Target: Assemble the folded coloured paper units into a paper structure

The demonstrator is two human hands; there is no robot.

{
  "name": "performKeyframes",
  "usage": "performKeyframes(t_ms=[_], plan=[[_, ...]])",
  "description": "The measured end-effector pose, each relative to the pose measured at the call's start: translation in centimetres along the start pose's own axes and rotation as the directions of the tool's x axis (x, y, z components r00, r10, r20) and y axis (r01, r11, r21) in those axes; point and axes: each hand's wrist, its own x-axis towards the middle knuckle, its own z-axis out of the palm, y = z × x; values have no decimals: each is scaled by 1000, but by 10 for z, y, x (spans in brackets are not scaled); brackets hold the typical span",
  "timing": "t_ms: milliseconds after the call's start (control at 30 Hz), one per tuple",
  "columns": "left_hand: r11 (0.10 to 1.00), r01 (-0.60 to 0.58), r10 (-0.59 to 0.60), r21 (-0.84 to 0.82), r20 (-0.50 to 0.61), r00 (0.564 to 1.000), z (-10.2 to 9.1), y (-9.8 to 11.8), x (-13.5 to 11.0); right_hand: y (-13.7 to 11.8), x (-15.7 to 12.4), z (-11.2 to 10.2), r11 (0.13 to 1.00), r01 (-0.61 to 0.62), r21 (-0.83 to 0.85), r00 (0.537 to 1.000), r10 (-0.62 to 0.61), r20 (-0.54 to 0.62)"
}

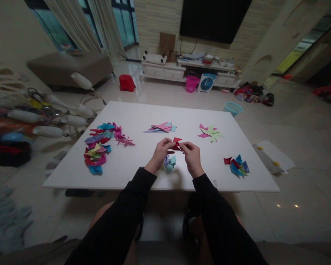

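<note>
A small folded piece of red paper (177,140) is pinched between my two hands above the middle of the white table (143,173). My left hand (162,151) grips its left side, and my right hand (192,156) has fingertips on its right side. Just below them on the tabletop lies a little group of pale blue and lilac folded papers (170,164). Beyond my hands rests a stack of pink, blue and purple folded papers (163,127). To its right are pink and light green folded papers (211,133).
Many colourful folded papers (98,147) are heaped on the table's left side, with a pink paper crane (126,142) beside them. Blue and red folded papers (238,166) lie near the right edge. A light-blue basket (232,107) stands on the floor past the far right corner.
</note>
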Motion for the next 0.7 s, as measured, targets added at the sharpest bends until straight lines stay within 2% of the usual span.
performKeyframes(t_ms=[700], plan=[[1000, 7, -7, -3, -8, 1000, 3, 2, 0, 0, 2, -2, 1000, 2, -13, 1000, -2, -3]])
